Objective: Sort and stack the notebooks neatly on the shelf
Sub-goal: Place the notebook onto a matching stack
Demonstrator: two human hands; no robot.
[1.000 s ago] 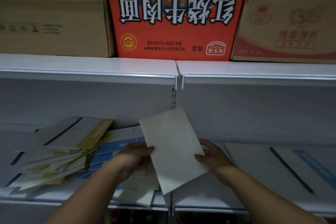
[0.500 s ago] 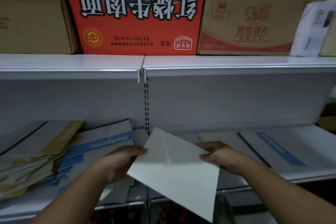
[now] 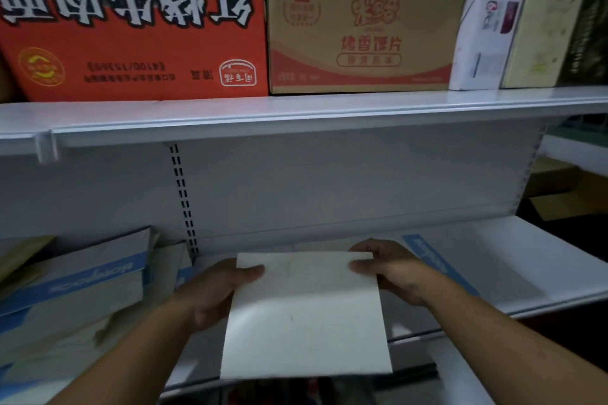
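A plain white notebook (image 3: 306, 316) is held flat and squared in front of me, above the front edge of the white shelf (image 3: 543, 273). My left hand (image 3: 214, 293) grips its upper left edge, thumb on top. My right hand (image 3: 391, 270) grips the upper right edge the same way. An untidy pile of notebooks (image 3: 75, 293) with blue and white covers lies on the shelf at the left. A blue-striped notebook (image 3: 431, 260) lies flat on the shelf behind my right hand, mostly hidden.
The upper shelf (image 3: 296, 115) carries a red noodle carton (image 3: 131, 23), a brown cardboard carton (image 3: 362, 33) and white boxes (image 3: 487, 36) at the right. A slotted upright (image 3: 182, 197) divides the back panel. Dark floor and boxes show past the shelf's right end.
The white notebook has turned from tilted to square with the shelf and moved right. My view has shifted right, so the messy pile now sits at the left edge.
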